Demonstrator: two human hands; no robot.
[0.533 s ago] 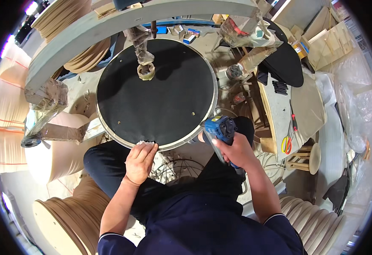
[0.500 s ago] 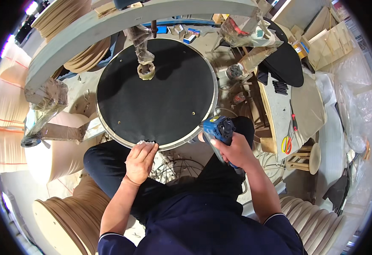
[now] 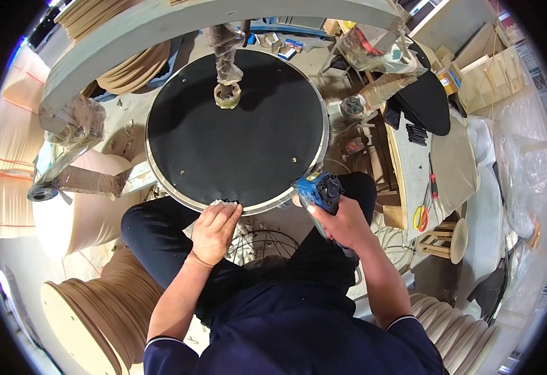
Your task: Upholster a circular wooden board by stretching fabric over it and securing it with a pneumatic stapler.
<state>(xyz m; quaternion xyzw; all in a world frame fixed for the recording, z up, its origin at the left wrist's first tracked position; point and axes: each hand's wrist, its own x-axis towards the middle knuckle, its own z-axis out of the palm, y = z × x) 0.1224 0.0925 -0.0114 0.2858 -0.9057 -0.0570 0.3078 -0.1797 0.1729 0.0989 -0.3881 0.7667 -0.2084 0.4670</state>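
A round black-covered disc [image 3: 242, 144] with a pale rim lies in front of me, with a few small holes or metal fittings in its face. At its near edge my left hand [image 3: 213, 235] rests with fingers bent together over a small crumpled white piece [image 3: 224, 202]; the fingers hide most of that piece. My right hand [image 3: 352, 226] is wrapped around the handle of a blue power drill [image 3: 321, 191], just off the disc's near right edge. The drill's front end points left toward the rim; its tip is hard to make out.
A curved grey frame [image 3: 223, 17] arches over the disc's far side, with a plastic-wrapped post [image 3: 227, 69] reaching down over it. On the right bench [image 3: 411, 165] lie yellow-red scissors [image 3: 420, 219] and a red-handled screwdriver [image 3: 434, 186]. Stacked wooden discs [image 3: 114, 303] stand at lower left.
The whole view has shifted slightly, so the disc and frame sit higher and further right. Both hands keep nearly the same places and grips at the disc's near side.
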